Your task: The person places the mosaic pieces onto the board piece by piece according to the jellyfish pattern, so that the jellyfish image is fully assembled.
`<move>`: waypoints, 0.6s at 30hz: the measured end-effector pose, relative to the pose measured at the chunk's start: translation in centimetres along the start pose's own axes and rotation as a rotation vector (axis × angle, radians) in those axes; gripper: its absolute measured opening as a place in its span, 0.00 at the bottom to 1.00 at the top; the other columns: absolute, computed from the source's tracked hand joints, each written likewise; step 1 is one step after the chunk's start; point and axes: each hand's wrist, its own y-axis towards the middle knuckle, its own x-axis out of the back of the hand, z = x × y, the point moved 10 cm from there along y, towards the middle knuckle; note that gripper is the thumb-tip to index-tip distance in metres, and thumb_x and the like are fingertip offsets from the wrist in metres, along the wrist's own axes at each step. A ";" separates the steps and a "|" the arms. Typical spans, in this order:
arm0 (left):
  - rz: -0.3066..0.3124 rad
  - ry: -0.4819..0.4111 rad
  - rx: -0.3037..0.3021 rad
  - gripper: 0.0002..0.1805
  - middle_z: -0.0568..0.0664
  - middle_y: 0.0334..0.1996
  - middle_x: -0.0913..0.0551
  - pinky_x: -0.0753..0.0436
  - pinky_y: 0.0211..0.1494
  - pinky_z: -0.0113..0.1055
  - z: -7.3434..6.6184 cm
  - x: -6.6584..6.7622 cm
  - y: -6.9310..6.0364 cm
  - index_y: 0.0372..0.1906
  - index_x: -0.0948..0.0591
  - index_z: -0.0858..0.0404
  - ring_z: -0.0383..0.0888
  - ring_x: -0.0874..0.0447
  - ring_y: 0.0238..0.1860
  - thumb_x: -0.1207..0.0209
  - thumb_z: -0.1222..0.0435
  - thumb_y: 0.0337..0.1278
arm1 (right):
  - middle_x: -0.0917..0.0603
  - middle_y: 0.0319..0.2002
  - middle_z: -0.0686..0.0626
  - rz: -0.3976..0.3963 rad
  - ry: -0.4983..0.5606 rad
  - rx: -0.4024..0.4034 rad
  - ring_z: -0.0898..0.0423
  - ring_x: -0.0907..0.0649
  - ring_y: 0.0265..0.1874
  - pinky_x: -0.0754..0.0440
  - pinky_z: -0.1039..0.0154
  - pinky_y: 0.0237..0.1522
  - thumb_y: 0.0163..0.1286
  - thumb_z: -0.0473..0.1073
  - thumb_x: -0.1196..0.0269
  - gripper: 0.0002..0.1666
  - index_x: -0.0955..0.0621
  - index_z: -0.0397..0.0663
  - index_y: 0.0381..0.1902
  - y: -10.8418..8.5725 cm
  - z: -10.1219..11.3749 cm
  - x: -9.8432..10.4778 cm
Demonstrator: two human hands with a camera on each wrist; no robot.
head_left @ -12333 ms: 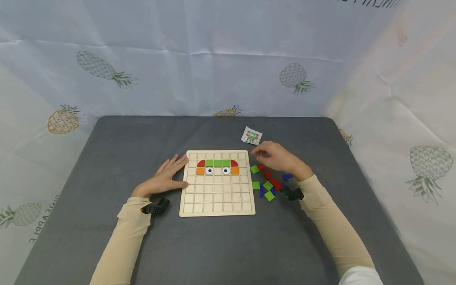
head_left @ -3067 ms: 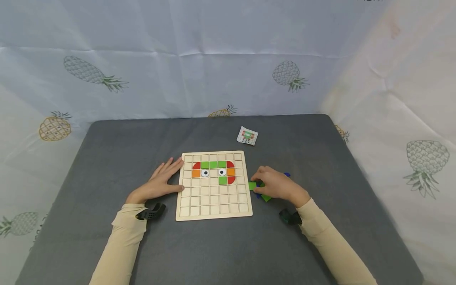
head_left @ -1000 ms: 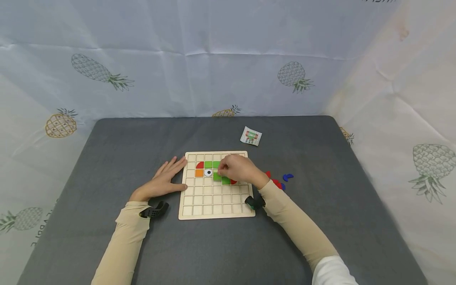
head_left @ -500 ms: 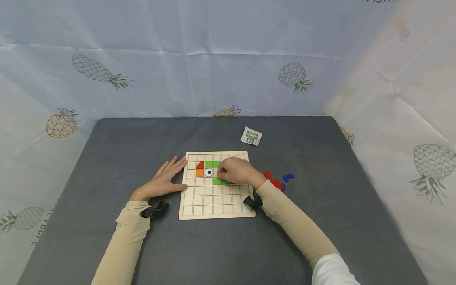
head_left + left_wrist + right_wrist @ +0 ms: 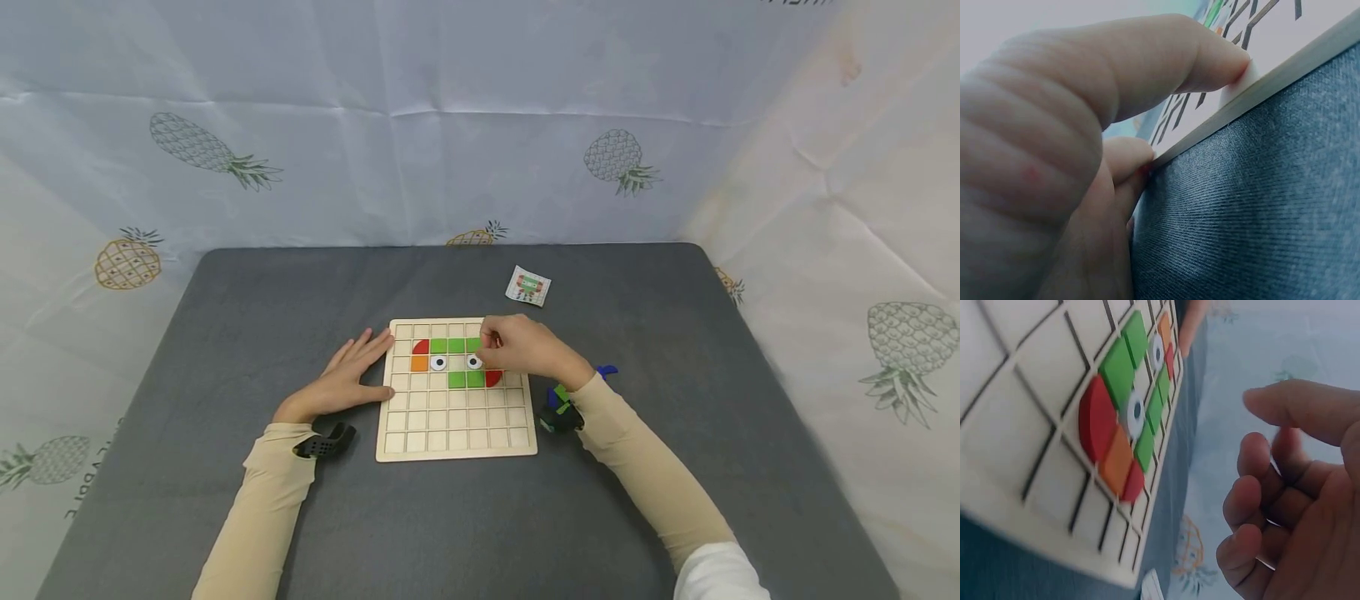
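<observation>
My left hand [image 5: 337, 383] lies spread at the left edge of the wooden grid board [image 5: 420, 425]; in the left wrist view its thumb [image 5: 1210, 59] presses on the board's top near the rim. Over the board's right side hovers my right hand [image 5: 525, 346], fingers loosely curled, holding nothing in the right wrist view. Two green square tiles [image 5: 457, 380] sit side by side in the third row, beside a red rounded piece [image 5: 492, 378]. Above them are eye tiles [image 5: 438, 363], a row of green squares [image 5: 1154, 412] and orange squares [image 5: 1116, 461].
Loose blue and green pieces [image 5: 562, 395] lie right of the board, partly hidden by the right arm and its wrist camera [image 5: 557, 419]. Farther right is a blue piece [image 5: 607, 370]. A small printed picture card [image 5: 528, 287] lies behind the board on the grey table [image 5: 450, 533].
Over the longer span, a red piece and two green tiles have joined the third row. Just now my right hand has let go of a green tile and moved right; my left has stayed.
</observation>
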 end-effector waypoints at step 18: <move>0.002 0.006 -0.006 0.54 0.55 0.84 0.56 0.69 0.82 0.60 -0.2 0.0 -0.1 0.83 0.51 0.58 0.58 0.71 0.84 0.33 0.49 0.59 | 0.14 0.41 0.47 -0.001 -0.017 -0.064 0.57 0.21 0.34 0.19 0.61 0.39 0.75 0.38 0.39 0.10 0.14 0.44 0.49 -7.8 -5.8 3.8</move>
